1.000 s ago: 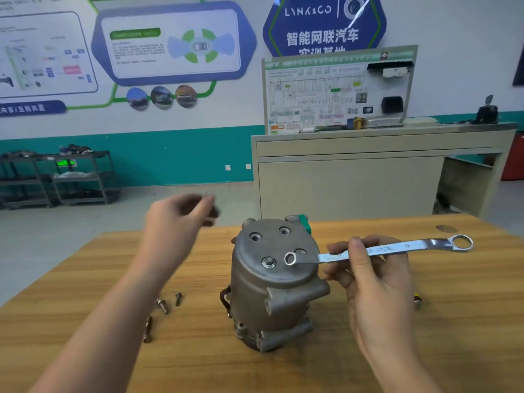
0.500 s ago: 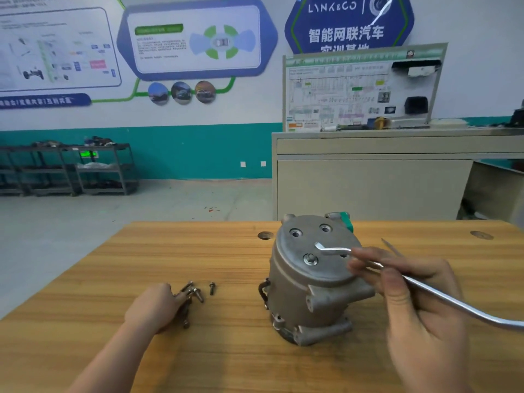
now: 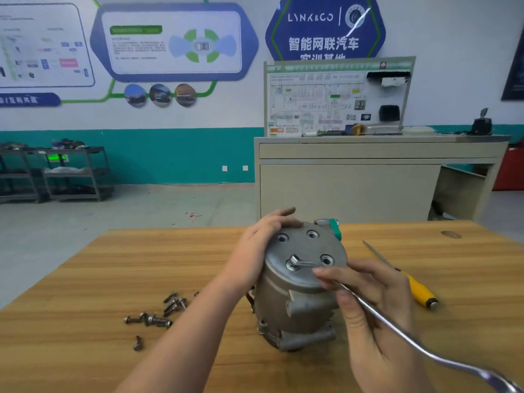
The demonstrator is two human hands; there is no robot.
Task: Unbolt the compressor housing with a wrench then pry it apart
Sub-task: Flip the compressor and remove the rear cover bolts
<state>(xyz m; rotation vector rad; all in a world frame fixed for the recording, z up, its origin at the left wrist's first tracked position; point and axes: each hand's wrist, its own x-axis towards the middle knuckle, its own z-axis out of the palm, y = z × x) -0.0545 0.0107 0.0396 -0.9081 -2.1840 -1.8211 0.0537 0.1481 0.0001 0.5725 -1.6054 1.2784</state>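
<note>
Fingers [image 3: 334, 275] of the right hand [image 3: 374, 316] pinch the wrench [image 3: 397, 329] on the last bolt [image 3: 293, 263]; the left hand [image 3: 262, 245] lies flat against the compressor housing [image 3: 300, 282], upright on the desk [image 3: 85, 279]. A poorly seated ring could slip and round it.

The compressor [image 3: 300, 282] stands upright on the table [image 3: 85, 279], near its middle. The left hand [image 3: 261, 245] rests against its upper left side, and the right hand [image 3: 368, 307] is just to its right, holding the wrench [image 3: 397, 330], whose far end sits on a bolt [image 3: 293, 263] in the top face. Loose bolts [image 3: 158, 313] lie scattered on the table to the left of the compressor. A screwdriver [image 3: 408, 282] lies on the table to the right, beyond the right hand. Behind the table stands a desk [image 3: 368, 180] with a display board [image 3: 337, 97] on top, and a shelf rack [image 3: 71, 174] stands far left against the wall.
</note>
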